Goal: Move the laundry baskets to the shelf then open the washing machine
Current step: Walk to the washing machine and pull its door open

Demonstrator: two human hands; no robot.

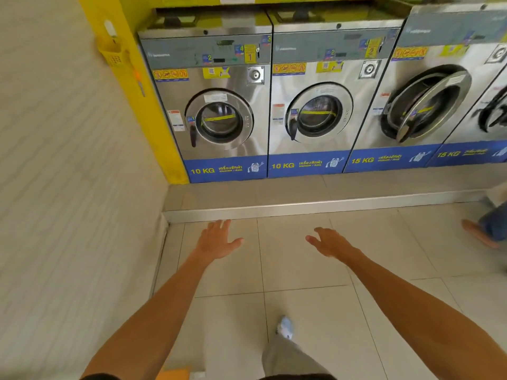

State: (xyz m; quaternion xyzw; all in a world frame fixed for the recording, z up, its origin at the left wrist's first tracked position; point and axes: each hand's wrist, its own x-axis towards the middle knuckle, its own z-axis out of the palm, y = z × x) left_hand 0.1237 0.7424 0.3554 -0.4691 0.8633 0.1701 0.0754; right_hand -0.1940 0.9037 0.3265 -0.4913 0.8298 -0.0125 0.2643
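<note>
A row of steel washing machines stands on a raised step. The leftmost washing machine (219, 105), marked 10 KG, has its round door (219, 120) closed. The second 10 KG washing machine (315, 102) is closed too. A 15 KG washing machine (422, 86) to the right has its door (428, 105) ajar. My left hand (218, 239) and my right hand (330, 244) reach forward over the floor tiles, both empty with fingers spread, well short of the machines. No laundry basket or shelf is in view.
A white wall (68, 187) closes the left side, with a yellow pillar (142, 86) carrying a small yellow holder (112, 50). A metal-edged step (301, 208) runs before the machines. Another person's foot (482, 234) is at the right edge. My own shoe (285, 326) is below.
</note>
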